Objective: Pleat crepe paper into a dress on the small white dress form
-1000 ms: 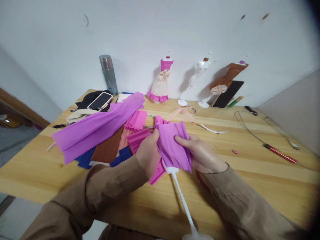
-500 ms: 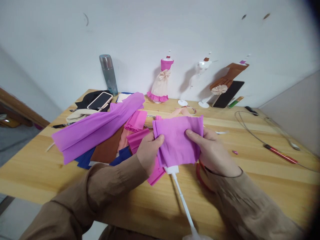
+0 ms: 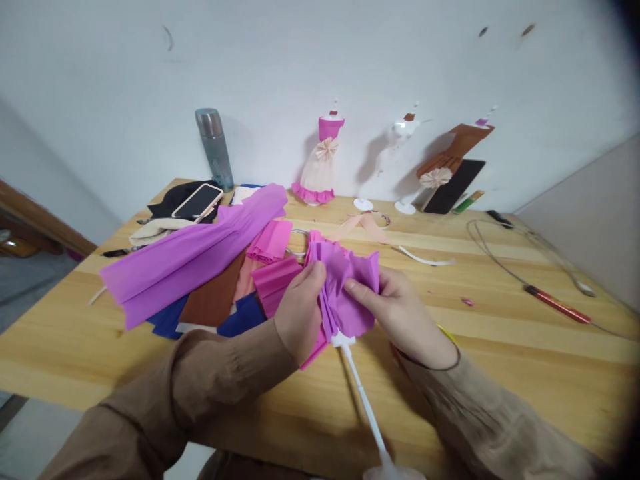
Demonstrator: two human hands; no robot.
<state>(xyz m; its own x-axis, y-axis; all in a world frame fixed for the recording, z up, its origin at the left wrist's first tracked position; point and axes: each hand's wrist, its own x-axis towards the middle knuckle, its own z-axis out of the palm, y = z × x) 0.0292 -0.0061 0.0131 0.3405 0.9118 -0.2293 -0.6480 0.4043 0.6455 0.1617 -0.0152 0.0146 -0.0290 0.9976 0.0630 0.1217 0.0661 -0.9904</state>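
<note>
Between both hands is a piece of purple crepe paper, bunched into folds. My left hand is closed on its left side, thumb on top. My right hand pinches the right side between thumb and fingers. Below the paper, the white stem of a small stand slants toward the table's front edge; the paper hides its top. Beside my left hand lie magenta crepe paper and a pink piece. A long purple strip stretches over the pile on the left.
Along the wall stand a flask, a small dress form in a pink and cream dress, a bare white form and one in brown. A phone lies back left. A red-handled tool with a cord lies right.
The purple paper has gone from spread fairly flat to gathered and narrower. My right hand has moved left, toward my left hand. A white strip on the table shows more fully now.
</note>
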